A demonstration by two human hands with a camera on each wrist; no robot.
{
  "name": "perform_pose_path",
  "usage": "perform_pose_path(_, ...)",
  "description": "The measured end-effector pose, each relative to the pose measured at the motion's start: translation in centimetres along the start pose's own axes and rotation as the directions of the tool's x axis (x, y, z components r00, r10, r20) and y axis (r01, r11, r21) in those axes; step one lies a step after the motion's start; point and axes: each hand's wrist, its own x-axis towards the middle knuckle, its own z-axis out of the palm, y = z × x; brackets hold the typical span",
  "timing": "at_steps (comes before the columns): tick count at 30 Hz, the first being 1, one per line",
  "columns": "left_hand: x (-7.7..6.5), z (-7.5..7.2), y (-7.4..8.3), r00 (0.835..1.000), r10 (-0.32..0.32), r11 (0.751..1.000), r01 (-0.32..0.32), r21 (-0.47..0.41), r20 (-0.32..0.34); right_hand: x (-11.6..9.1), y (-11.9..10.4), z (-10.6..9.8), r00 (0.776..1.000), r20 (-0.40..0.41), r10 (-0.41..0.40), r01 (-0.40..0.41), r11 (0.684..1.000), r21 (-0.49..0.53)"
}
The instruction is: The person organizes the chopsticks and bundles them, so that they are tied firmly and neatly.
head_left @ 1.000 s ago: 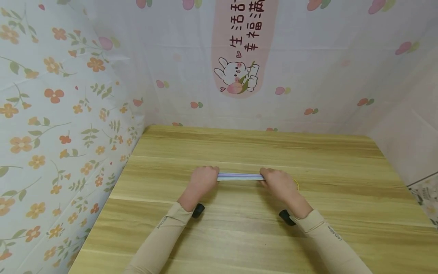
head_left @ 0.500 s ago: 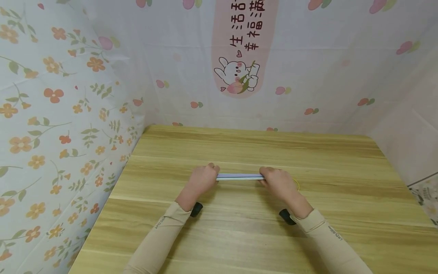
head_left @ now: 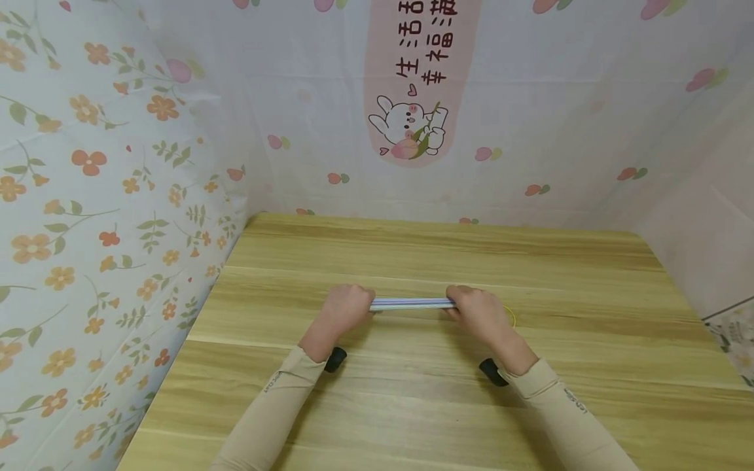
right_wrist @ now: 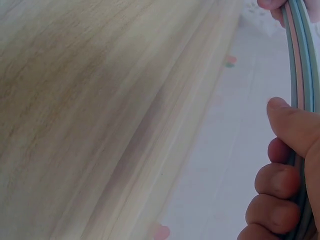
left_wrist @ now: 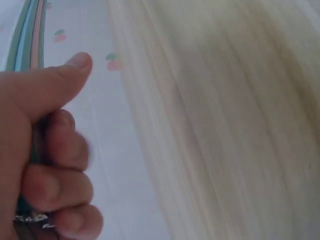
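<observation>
A bundle of thin pastel strands (head_left: 412, 303) runs nearly level between the two hands above the table; its kind I cannot tell. My left hand (head_left: 346, 306) grips its left end. My right hand (head_left: 480, 314) grips the other end, and a thin yellow loop (head_left: 512, 316) shows beside that hand. In the left wrist view, green, blue and pink strands (left_wrist: 25, 37) rise above the left hand (left_wrist: 50, 145), whose lower fingers curl round them. The right wrist view has the strands (right_wrist: 301, 55) passing through the curled fingers of the right hand (right_wrist: 285, 175).
A wood-grain table (head_left: 389, 405) lies beneath both hands. Floral cloth (head_left: 88, 216) stands along its left, and a printed cloth with a rabbit (head_left: 409, 124) along the back. A dark wrist piece (head_left: 336, 360) shows under the left cuff, another (head_left: 493, 371) under the right.
The left hand has moved slightly left, and a little more of the strands shows between the hands. The right hand has hardly moved. The head view has shifted slightly.
</observation>
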Motion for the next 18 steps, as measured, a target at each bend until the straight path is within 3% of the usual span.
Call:
perform_pose_path(7, 0.07, 0.11, 0.06, 1.0, -0.015, 1.0, 0.015, -0.013, 0.013, 0.16, -0.14, -0.21, 0.999, 0.009, 0.033, -0.033, 0.999, 0.02)
perform_pose_path(18, 0.2, -0.5, 0.43, 0.999, -0.039, 0.997, 0.04, -0.061, 0.015, 0.46, -0.44, -0.52, 0.995, 0.009, 0.101, -0.101, 0.994, -0.028)
